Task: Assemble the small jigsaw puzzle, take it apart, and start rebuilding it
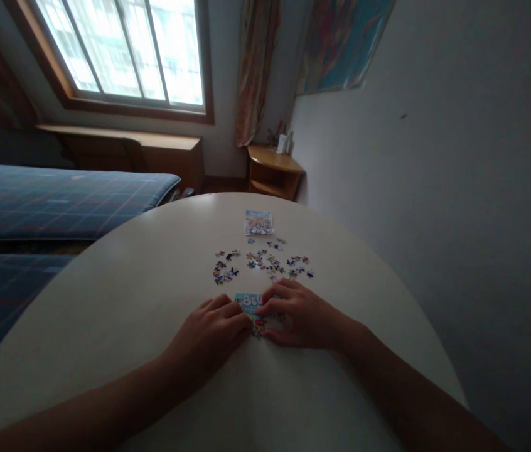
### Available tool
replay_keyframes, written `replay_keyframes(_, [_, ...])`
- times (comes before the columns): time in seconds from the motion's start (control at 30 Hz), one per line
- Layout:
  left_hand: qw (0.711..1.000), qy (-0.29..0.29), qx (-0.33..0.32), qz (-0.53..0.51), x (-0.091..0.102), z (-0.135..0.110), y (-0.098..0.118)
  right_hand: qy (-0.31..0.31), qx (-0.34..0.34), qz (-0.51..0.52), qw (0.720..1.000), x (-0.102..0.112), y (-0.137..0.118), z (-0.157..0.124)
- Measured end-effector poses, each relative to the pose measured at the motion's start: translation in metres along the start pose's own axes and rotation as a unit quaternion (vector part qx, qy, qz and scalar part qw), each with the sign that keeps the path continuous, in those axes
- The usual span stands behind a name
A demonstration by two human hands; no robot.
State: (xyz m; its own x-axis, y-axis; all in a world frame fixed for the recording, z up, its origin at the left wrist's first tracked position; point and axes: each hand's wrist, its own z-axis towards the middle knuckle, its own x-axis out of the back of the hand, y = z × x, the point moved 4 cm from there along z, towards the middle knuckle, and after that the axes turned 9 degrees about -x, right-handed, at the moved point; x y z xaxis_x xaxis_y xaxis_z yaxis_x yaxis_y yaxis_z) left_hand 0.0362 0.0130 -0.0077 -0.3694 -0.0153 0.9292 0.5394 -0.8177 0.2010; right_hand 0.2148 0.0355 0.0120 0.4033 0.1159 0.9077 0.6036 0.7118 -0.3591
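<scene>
A partly joined jigsaw puzzle [249, 302] lies flat on the round table, blue with big pale letters along its top and colourful lower down. My left hand [218, 323] is closed at its left side, fingers curled and thumb against the edge. From the right, my right hand [294, 314] arches over the puzzle, its fingers on the upper part and its thumb at the lower edge, covering much of that side. Just beyond the hands lie several loose puzzle pieces [264, 261] in loose clusters. Behind them rests a small printed picture sheet or packet [258, 223].
The white round table [152, 282] has a curved edge on both sides. A plaid mattress [68, 194] stands to the left, a wall [458, 188] to the right. Farther back are a wooden corner shelf [275, 160], a long desk [152, 137] and a bright window [124, 50].
</scene>
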Motion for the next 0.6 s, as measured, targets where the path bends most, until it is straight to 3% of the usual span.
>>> replay_keyframes(0.4, [0.985,-0.008,-0.156,0.066,0.009,-0.002,0.011,0.01,0.006,0.015,1.0,-0.003,0.004,-0.001])
replay_keyframes(0.6, [0.984,-0.03,-0.174,0.029,0.008,0.002,0.002,0.011,0.006,0.024,1.0,-0.003,0.006,-0.001])
